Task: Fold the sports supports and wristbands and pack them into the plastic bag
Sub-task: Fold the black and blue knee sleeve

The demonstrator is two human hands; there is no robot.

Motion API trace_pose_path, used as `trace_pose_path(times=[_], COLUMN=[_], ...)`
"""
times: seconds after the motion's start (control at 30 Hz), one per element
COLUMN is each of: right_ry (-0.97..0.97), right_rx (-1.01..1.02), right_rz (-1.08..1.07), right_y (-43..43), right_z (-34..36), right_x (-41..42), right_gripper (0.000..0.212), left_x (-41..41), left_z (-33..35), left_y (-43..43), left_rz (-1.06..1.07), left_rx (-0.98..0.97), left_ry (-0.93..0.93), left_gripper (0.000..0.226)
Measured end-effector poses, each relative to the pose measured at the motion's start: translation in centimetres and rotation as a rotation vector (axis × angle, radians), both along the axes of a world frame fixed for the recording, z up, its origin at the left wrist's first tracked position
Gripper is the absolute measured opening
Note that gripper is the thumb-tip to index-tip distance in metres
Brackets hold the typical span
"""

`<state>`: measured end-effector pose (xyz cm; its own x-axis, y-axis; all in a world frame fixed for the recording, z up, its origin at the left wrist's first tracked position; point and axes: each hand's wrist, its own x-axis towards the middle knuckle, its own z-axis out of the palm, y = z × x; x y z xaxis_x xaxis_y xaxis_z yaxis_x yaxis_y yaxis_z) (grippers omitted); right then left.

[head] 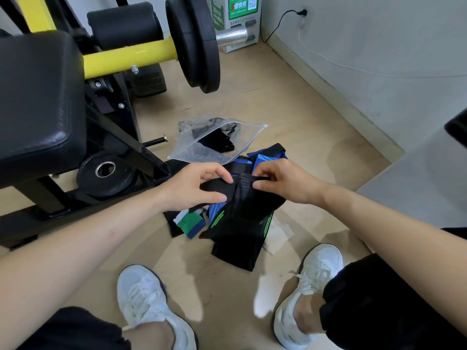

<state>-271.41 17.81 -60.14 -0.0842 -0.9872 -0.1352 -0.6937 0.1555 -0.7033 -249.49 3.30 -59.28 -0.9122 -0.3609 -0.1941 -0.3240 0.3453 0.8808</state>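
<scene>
**Much of the Kit Lay Out of Sight**

The left hand (pixel 199 185) and right hand (pixel 280 183) covered the upper edge of the black support (pixel 242 210), whose fold could not be made out beneath the fingers. Blue supports (pixel 265 157) showed only in part behind both hands. Dark items inside the plastic bag (pixel 214 140) were blurred by creased film, their number unclear. A striped wristband (pixel 190 222) lay half under black fabric. The weight bench (pixel 38 97) ran off the frame's left edge. Print on the green-labelled machine (pixel 240 11) was too small to read.
</scene>
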Motion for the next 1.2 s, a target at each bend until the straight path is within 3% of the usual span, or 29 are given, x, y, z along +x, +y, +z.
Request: trace_pose_path(times=[0.47, 0.57, 0.73, 0.87, 0.93, 1.07, 1.2], right_ry=[-0.109, -0.058, 0.078, 0.103, -0.088, -0.688, -0.929], right_rx=[0.272, 0.303, 0.199, 0.081, 0.066, 0.180, 0.166], right_rz=[-0.045, -0.077, -0.241, -0.404, -0.472, -0.500, -0.594], right_y=[-0.4, -1.5, -4.5, -5.1, -4.8, -4.4, -5.0], right_z=[-6.7, -8.7, -12.8, -15.3, -15.8, -16.5, -17.4], right_x=[-1.0, -1.5, -2.5, -2.8, -2.2, 1.2, 3.7], right_gripper=[0.015, 0.011, 0.014, 0.025, 0.018, 0.017, 0.020], left_x=[1.4, 1.2, -0.5, -2.0, -2.4, -2.8, -2.8], left_z=[-5.5, -7.9, -12.9, -16.6, -17.8, -18.6, -18.6], left_y=[-2.3, -2.3, -1.7, -0.8, -0.5, -0.6, -0.8], left_rz=[0.028, 0.197, 0.606, 0.710, 0.706, 0.673, 0.720], left_rx=[0.030, 0.041, 0.243, 0.456, 0.529, 0.635, 0.674], left_ry=[-0.242, -0.239, -0.120, -0.062, -0.068, -0.057, 0.016], left_gripper=[0.031, 0.035, 0.027, 0.019, 0.020, 0.025, 0.025])
